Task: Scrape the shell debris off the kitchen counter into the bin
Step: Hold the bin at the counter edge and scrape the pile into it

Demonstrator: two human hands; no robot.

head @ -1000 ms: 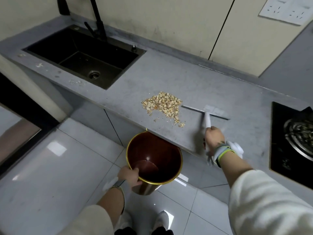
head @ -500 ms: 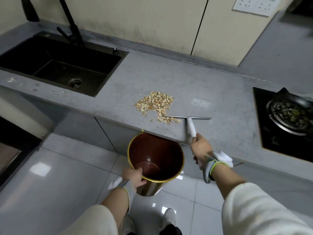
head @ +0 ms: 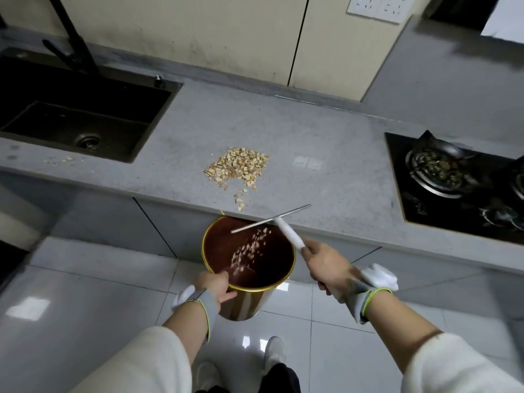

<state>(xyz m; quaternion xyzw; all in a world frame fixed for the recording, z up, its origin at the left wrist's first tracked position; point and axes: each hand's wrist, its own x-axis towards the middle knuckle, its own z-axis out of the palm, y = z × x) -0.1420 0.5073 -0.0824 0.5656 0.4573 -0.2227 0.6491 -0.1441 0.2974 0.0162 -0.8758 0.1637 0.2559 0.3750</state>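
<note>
A pile of tan shell debris [head: 236, 167] lies on the grey counter [head: 326, 171] near its front edge, with a thin trail running to the edge. A round bin [head: 280, 280] with a gold rim and dark red inside hangs below the counter edge; my left hand [head: 217, 285] grips its near rim. My right hand [head: 326, 265] holds the white handle of a scraper [head: 286, 228], whose long thin blade sits past the counter edge over the bin. Blurred shell pieces [head: 249, 249] are falling into the bin.
A black sink [head: 65, 109] with a black tap is set in the counter at left. A black gas hob [head: 459, 182] sits at right. A few crumbs [head: 58, 160] lie in front of the sink. Pale floor tiles and my shoes are below.
The scraper blade has swept from the counter beside the pile out over the edge, pushing part of the debris off. Those pieces are now dropping into the bin, held steady.
</note>
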